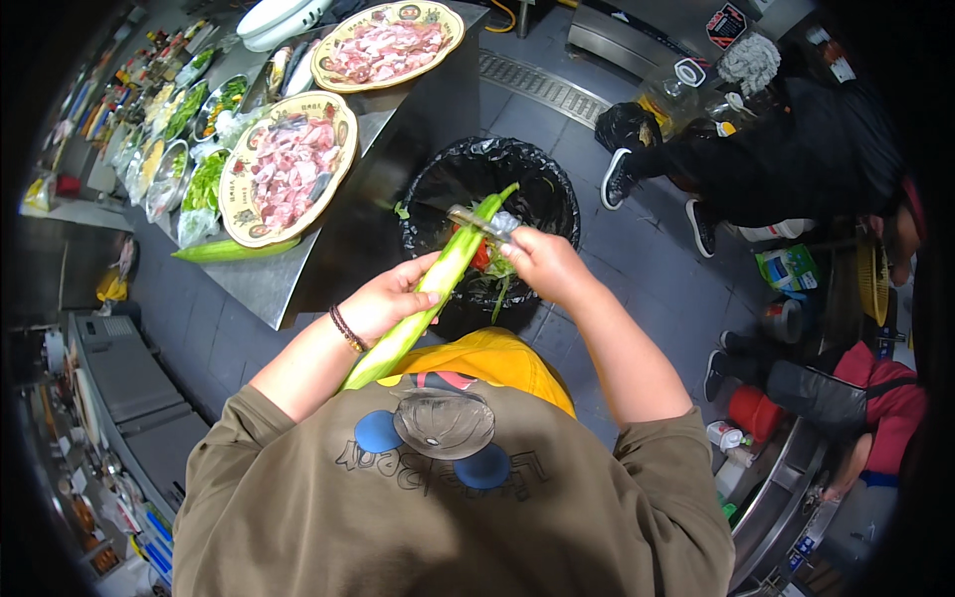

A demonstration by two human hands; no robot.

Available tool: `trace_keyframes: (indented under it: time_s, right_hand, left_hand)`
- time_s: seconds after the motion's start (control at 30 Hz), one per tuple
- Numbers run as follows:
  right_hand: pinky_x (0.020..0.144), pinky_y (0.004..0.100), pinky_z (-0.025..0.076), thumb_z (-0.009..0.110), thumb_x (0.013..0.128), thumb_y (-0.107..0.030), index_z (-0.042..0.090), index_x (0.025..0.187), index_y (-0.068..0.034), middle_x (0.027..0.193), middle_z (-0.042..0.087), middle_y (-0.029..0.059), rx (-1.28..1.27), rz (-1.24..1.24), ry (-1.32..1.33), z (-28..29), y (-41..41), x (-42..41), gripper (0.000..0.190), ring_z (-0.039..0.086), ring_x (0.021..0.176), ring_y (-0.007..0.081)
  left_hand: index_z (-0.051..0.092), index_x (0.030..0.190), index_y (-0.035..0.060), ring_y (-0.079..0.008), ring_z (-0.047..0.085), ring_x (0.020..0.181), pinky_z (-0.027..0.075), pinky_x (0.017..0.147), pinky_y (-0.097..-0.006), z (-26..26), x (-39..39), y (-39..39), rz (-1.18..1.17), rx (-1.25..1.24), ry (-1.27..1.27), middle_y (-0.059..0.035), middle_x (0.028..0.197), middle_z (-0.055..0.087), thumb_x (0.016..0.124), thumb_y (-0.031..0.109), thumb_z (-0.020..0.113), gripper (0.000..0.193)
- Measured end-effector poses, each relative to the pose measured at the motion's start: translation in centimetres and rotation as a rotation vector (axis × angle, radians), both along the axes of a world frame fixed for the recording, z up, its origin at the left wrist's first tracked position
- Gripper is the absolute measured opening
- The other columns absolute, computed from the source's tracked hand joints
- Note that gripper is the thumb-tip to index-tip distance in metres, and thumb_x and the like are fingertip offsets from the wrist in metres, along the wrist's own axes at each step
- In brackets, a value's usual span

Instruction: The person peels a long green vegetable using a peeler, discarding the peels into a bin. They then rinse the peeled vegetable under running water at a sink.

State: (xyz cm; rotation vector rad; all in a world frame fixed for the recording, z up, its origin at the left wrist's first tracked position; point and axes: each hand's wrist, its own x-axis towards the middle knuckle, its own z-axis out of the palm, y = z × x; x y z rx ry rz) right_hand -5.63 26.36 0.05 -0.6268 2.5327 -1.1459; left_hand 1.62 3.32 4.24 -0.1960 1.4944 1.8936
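A long, pale green, partly peeled gourd [448, 270], probably a luffa, slants across the space before my torso. My left hand [388, 302] grips it around the middle, the thumb lying along its upper side. In my right hand [548, 261] is a metal peeler [471, 220], its head resting on the gourd near the narrow stem end. Below both hands stands a round bin lined with a black plastic bag [568, 195]. Green scraps [498, 267] and something red lie inside it, partly hidden by the gourd and my right hand.
On the steel table [274, 292] at left are two oval plates of raw cut meat [328, 201] [453, 52], another green gourd [235, 251] and several vegetable bowls. Two people [791, 149] [884, 403] are at the right. A drain grate [548, 89] crosses the tiled floor.
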Motion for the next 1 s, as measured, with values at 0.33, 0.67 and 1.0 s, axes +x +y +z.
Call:
trace_keyframes:
  time_s: [0.33,0.67,1.0]
  right_hand:
    - [0.061,0.0408,0.043,0.052,0.084,-0.029,0.05,0.076,-0.002,0.071,0.057,0.019,0.077,-0.45,-0.178,-6.1,4.2,-3.6,0.028,0.054,0.069,0.0376]
    - [0.046,0.027,0.038,0.053,0.087,-0.022,0.05,0.077,-0.005,0.06,0.052,0.0045,-0.254,-0.391,-0.168,-4.5,-0.4,0.8,0.02,0.047,0.048,0.0125]
    - [0.062,0.0433,0.042,0.052,0.084,-0.028,0.052,0.082,-0.003,0.072,0.057,0.0198,0.078,-0.461,-0.057,-6.5,1.7,-2.1,0.025,0.055,0.071,0.0393]
  left_hand:
    - [0.026,0.136,0.0069,-0.0121,0.052,0.084,0.047,0.074,-0.0268,-1.1,0.9,-1.0,-0.02,0.057,0.004,-0.0041,0.099,0.052,0.08,0.003,0.055,0.063]
    - [0.031,0.132,0.0059,-0.0108,0.053,0.08,0.046,0.07,-0.0244,-1.2,-0.5,-0.4,0.017,-0.02,0.008,-0.0027,0.094,0.053,0.079,0.005,0.057,0.059]
    - [0.047,0.115,0.0066,-0.0156,0.059,0.074,0.05,0.064,-0.0278,-1.6,-0.7,-0.8,0.268,0.298,-0.301,-0.0072,0.086,0.058,0.082,0.019,0.058,0.036]
